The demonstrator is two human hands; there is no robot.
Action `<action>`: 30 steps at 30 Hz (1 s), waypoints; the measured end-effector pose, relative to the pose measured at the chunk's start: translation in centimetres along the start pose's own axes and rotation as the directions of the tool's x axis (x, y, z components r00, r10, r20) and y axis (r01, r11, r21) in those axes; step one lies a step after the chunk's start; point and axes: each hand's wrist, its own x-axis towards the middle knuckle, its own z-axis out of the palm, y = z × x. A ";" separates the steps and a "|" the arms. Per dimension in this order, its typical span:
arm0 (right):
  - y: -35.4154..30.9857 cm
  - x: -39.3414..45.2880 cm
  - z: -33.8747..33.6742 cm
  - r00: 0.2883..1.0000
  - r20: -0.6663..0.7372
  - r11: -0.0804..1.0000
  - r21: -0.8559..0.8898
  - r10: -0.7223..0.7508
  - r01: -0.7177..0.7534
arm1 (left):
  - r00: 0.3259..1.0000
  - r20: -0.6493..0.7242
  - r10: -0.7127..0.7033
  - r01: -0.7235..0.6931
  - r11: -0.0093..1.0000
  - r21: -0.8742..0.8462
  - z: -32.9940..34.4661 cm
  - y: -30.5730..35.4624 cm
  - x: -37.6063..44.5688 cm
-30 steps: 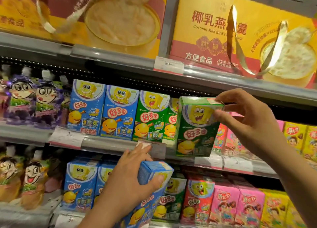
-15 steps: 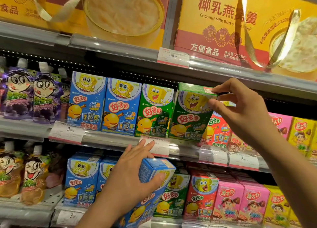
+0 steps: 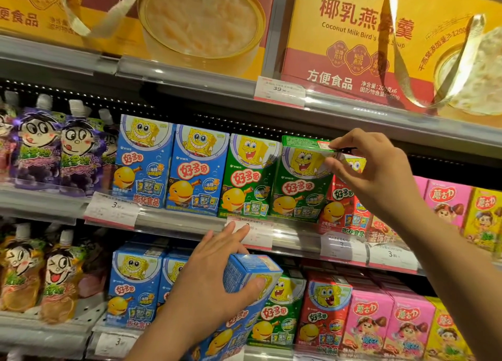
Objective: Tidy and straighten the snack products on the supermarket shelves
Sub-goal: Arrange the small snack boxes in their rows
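Green box (image 3: 301, 181) is now tilting upright into the row, right hand (image 3: 380, 176) pinching its top corner.
Left hand (image 3: 217, 279) is gripping a blue box (image 3: 244, 301); it likely needs shelving next.

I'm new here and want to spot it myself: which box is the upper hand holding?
Find the middle shelf, below the big yellow gift boxes. In its row of cartoon snack boxes, the right hand pinches the green box by its top corner. It alone leans, beside an upright green twin.
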 end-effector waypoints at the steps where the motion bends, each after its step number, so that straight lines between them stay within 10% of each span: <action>1: 0.1 0.1 0.1 1.000 0.013 1.000 -0.012 0.011 -0.010 | 1.000 -0.002 0.000 0.000 1.000 0.002 0.0 -0.1 0.0; 30: 2.6 4.7 0.1 0.928 0.370 0.997 -0.025 -0.053 0.066 | 1.000 -0.007 0.022 -0.022 1.000 -0.003 0.2 0.1 -0.2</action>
